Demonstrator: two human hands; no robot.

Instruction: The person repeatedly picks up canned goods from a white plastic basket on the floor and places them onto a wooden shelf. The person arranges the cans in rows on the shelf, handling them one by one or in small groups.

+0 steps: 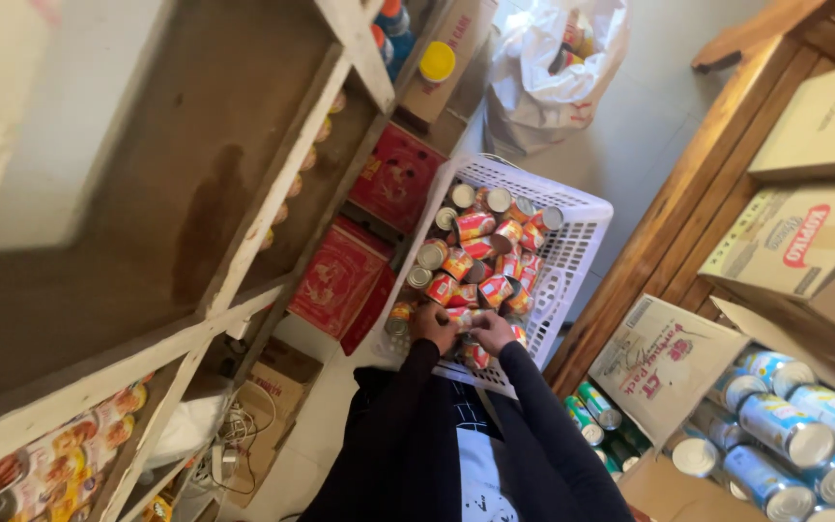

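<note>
Cans (pixel 480 256): red-labelled, silver-topped, heaped in white basket (pixel 582 242) at frame centre. Left hand (pixel 432 324), right hand (pixel 492 332) among cans at 6 o'clock edge; grip unclear. Basket on floor; shelf (pixel 244 242) at 9 o'clock, boxes (pixel 804 232) at 3 o'clock.

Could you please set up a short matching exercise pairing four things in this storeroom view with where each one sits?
Things:
1. red cans
2. blue-labelled cans
3. white plastic bag
4. red boxes

Places:
A. on the floor beyond the basket
B. in the white basket
C. beside the basket, under the wooden shelf
D. in an open carton at the right

Pairs: 1-B, 2-D, 3-A, 4-C
</note>
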